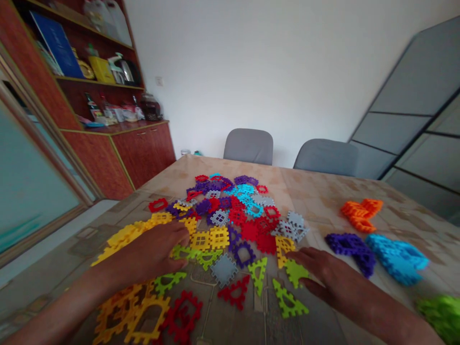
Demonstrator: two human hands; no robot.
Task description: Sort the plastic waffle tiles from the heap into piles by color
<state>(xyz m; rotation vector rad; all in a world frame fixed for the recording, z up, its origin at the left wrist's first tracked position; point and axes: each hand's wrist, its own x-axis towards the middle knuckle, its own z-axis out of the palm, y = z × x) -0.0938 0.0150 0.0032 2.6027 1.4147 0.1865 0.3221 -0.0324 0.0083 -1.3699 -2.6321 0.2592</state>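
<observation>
Over the left part of a loose heap of flat plastic interlocking pieces is my left hand [168, 244]. Its fingers are apart, the tips by yellow window pieces [200, 240] and the thumb beside a lime-green triangle piece [183, 252]. At the heap's right edge, my right hand [318, 268] has finger and thumb at the edges of a lime-green square piece [296, 274]; its fingertips also lie close to a yellow piece [285, 250]. Between the hands lie a grey square piece [224, 270], a purple frame piece [244, 254] and lime-green triangle pieces [288, 300].
Separate stacks sit to the right: orange [361, 214], purple [350, 249], light blue [398, 258] and lime-green pieces [440, 316]. Yellow pieces [149, 318] and a red piece [184, 315] lie near the front. Two grey chairs [248, 145] stand behind the table [305, 191].
</observation>
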